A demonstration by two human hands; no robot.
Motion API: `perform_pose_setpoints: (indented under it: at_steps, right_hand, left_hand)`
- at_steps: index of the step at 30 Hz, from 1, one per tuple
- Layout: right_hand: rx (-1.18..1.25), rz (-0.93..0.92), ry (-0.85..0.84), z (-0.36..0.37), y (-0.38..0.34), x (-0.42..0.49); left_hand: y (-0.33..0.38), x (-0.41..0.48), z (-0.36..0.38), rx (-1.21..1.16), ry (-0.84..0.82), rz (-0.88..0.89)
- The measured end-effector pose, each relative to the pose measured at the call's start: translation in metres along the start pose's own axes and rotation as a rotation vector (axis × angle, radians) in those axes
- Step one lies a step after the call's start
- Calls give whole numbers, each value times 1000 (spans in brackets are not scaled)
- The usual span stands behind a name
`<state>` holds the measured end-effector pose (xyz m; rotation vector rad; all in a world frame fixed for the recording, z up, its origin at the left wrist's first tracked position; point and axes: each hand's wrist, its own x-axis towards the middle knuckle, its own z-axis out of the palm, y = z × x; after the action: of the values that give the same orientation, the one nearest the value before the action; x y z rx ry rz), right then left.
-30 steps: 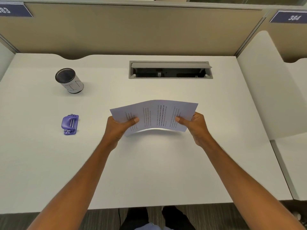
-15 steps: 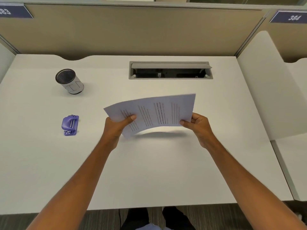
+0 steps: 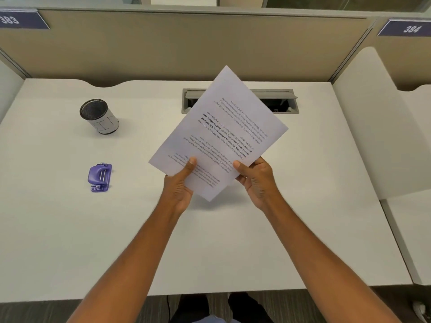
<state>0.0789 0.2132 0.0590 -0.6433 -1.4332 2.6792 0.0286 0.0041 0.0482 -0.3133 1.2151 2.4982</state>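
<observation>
Head view: left hand (image 3: 178,188), right hand (image 3: 257,180) tight on paper (image 3: 219,127) edges, above desk (image 3: 70,220).

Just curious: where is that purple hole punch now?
Head view: the purple hole punch lies on the desk, left of the left hand, nearer than the mesh cup.

The paper (image 3: 219,134) hides the fingers of the left hand (image 3: 178,187) and right hand (image 3: 257,183); only the thumbs show on its face. Sheet count cannot be told. The fine print is too small to read. The paper covers the middle of the cable recess (image 3: 283,102) at 12 o'clock. The number plate (image 3: 22,19) at 10 o'clock is cut by the left edge. The surface (image 3: 70,229) runs out of frame at 9 o'clock.
</observation>
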Motion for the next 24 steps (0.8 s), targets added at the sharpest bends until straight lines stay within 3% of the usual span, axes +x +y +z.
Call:
perform_pose_setpoints:
  at_steps: [7,12,17,24]
  right_hand:
    - [-56,-44,25,5,-9,10]
    - [-208,-58,11,-10,-31,14]
    - [-411,-74,-13,-9,-38,15]
    - [-546,-132,-21,1,-32,12]
  left_hand:
    - [11,1,-15,24,10,-19]
    - [58,18,-42,367,-126,-90]
    - [70,25,-17,650,-264,-50]
    - [53,16,3,718,-163,124]
